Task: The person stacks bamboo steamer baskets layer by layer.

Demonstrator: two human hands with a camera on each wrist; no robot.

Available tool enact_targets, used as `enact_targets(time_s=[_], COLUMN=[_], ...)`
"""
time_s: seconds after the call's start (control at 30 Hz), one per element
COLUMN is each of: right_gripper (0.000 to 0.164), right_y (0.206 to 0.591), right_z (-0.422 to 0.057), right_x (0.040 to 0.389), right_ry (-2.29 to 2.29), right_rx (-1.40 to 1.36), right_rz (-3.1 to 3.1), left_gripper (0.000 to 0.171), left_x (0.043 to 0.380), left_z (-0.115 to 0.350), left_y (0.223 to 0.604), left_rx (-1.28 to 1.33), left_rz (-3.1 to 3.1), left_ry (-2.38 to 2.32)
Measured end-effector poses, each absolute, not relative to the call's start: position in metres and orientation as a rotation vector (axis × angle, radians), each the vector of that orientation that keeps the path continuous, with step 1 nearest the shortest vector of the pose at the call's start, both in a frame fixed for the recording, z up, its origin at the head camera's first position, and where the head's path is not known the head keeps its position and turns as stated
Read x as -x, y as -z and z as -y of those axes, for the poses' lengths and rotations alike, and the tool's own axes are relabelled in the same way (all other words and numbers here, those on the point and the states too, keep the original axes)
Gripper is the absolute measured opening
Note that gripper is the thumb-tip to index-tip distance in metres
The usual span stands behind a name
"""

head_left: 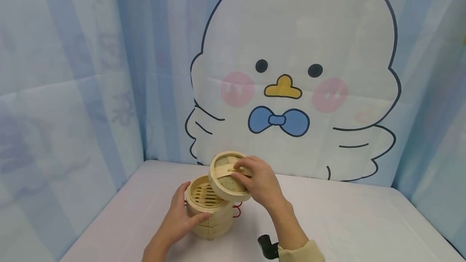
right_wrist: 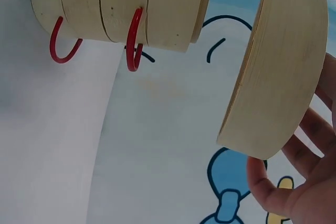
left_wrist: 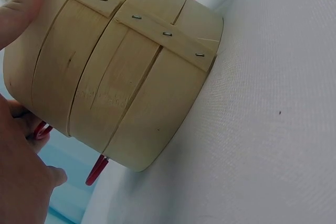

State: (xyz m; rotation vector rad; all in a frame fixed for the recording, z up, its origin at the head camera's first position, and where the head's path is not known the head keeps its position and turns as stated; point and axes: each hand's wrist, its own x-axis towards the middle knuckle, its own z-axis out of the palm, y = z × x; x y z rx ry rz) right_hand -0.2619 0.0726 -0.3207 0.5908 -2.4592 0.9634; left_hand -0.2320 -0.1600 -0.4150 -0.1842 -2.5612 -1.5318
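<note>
A round two-tier bamboo steamer [head_left: 214, 225] stands upright on the table, its slatted inner rack [head_left: 205, 195] showing at the top. My left hand [head_left: 178, 217] holds it by the upper left side, thumb across the front and fingers around the far side. Tilted above the steamer's right part is the bamboo lid [head_left: 225, 187], which my right hand [head_left: 263, 183] pinches by the handle strip on top. In the right wrist view a gap separates the lid [right_wrist: 278, 72] from the steamer's rim. Red loops [right_wrist: 134, 40] stick out of the steamer's side.
A white cloth covers the table [head_left: 349, 221]. Behind it hangs a curtain [head_left: 302, 23] printed with a white cartoon bird, and a blue striped curtain [head_left: 73, 92] closes the left side. A black curved object [head_left: 268, 248] shows beside my right wrist.
</note>
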Motion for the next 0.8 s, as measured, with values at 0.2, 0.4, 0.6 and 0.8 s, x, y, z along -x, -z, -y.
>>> enact_targets(time_s=[0.2,0.4,0.6,0.8], right_gripper=[0.013,0.013,0.013,0.014], right_y=[0.321,0.321,0.322,0.323], right_z=[-0.061,-0.053,-0.046,-0.04], right_x=[0.264,0.265,0.266,0.267], right_ry=[-0.946,-0.918,-0.903,-0.867], right_rx=[-0.646,-0.672,-0.685,-0.695], right_rz=[2.464,2.482,2.523,2.561], left_gripper=[0.114,0.113,0.11,0.108], left_x=[0.233,0.233,0.234,0.234], left_z=[0.161,0.161,0.162,0.162], left_y=[0.415,0.415,0.417,0.417], left_rx=[0.167,0.158,0.187,0.208], left_rz=[2.575,2.579,2.546,2.514], left_ry=[1.533,1.535,1.551,1.583])
